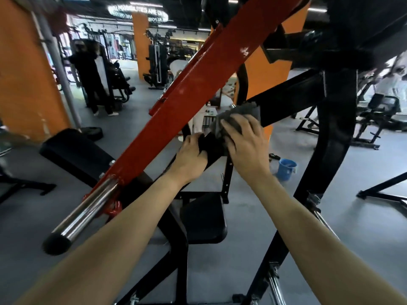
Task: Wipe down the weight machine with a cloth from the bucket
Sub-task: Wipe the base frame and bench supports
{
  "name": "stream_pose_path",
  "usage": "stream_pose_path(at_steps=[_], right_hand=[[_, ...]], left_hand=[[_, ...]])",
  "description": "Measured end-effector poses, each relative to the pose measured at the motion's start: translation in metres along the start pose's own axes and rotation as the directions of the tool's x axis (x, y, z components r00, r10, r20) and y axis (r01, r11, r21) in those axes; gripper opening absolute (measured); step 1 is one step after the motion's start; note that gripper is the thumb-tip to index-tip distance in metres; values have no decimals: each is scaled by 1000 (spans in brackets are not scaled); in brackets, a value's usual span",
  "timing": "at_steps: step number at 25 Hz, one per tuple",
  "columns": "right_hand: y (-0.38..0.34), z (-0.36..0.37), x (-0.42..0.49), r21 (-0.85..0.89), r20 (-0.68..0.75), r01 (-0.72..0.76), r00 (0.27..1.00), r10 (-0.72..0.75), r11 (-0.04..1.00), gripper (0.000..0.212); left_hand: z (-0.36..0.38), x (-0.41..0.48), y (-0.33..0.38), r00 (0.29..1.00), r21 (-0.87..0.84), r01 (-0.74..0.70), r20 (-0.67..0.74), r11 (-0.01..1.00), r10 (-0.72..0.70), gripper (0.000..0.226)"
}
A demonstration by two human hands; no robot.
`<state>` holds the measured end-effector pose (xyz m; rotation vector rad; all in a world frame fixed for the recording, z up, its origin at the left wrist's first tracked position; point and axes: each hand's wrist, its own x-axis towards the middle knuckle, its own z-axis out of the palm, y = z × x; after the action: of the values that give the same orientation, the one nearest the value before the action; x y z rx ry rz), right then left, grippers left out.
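While your right hand [244, 142] presses the grey cloth [246, 111] onto the slanted black beam [286, 104] of the weight machine, log the following.

Right fingers: spread apart and laid fairly flat over the cloth, which bunches out beyond your fingertips, further up the beam.
Left hand [191, 153]: fingers curled round the same beam, just below your right fingers and close to the cloth's lower edge.
Bucket [286, 169]: on the floor, well below and to the right of your right fingers, apart from both hands.

Risks, as judged:
1. Only flat-finger pressure holds the cloth. A fast stroke up the slope could leave it behind or let it slip off the beam's edge.
2. The red arm [198, 84] runs just left of your left fingers. Whether it pivots is unconfirmed; if it swings while you lean in, the wrapped fingers could be pinched.
3. A downward stroke would drive the cloth into your left knuckles, so shift that grip first.
4. If the cloth is wet, a slick film could loosen your left hold.
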<state>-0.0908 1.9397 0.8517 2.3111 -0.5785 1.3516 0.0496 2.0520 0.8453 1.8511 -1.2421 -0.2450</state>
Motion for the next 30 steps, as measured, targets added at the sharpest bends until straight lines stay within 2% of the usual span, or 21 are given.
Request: stream_pose_path(at_steps=[3,4,7,9,14,15,17,19,21,23,25,27,29,30], right_hand=[[-14,8,-12,151,-35,-246,966,254,957,36],[-24,15,-21,150,-16,-244,968,249,958,37],[-28,27,-34,95,59,-4,998,-2,995,37],[-16,23,-25,100,45,68,996,-73,993,33],[-39,33,-27,187,-62,-170,981,184,967,32],[-49,39,-33,181,-55,-137,987,149,974,33],[-53,44,-39,144,-1,32,999,-33,989,35],[-44,39,-29,103,24,154,987,-157,983,34],[-42,31,-13,93,51,136,989,-141,986,34],[-51,27,0,89,89,24,996,-32,996,37],[-71,30,0,58,157,-1,988,-8,998,39],[-94,40,-15,58,306,123,942,-134,991,38],[-111,50,-25,101,438,267,853,-284,958,32],[-114,51,-21,108,468,299,826,-314,948,27]], left_hand=[[1,-1,0,1000,-15,14,-1,1000,-14,56],[0,-2,-1,1000,-28,20,3,999,-20,55],[0,-5,0,1000,-79,20,7,997,-19,52],[-2,-6,1,1000,-85,2,7,996,-2,51],[-8,-8,0,999,-98,-27,27,995,30,55],[-9,-8,-3,1000,-93,-16,24,996,19,54],[-12,-8,-15,1000,-59,14,-3,998,-15,45],[-16,-14,-29,996,-23,75,-41,997,-76,29],[-19,-22,-45,988,12,147,-59,989,-146,17],[-19,-27,-56,983,37,172,-72,984,-170,21],[-19,-29,-58,985,69,152,-90,986,-146,23],[-18,-32,-63,991,123,130,-52,984,-125,16],[-21,-39,-74,977,166,211,-11,963,-212,19],[-24,-43,-81,968,174,251,-14,952,-252,25]])
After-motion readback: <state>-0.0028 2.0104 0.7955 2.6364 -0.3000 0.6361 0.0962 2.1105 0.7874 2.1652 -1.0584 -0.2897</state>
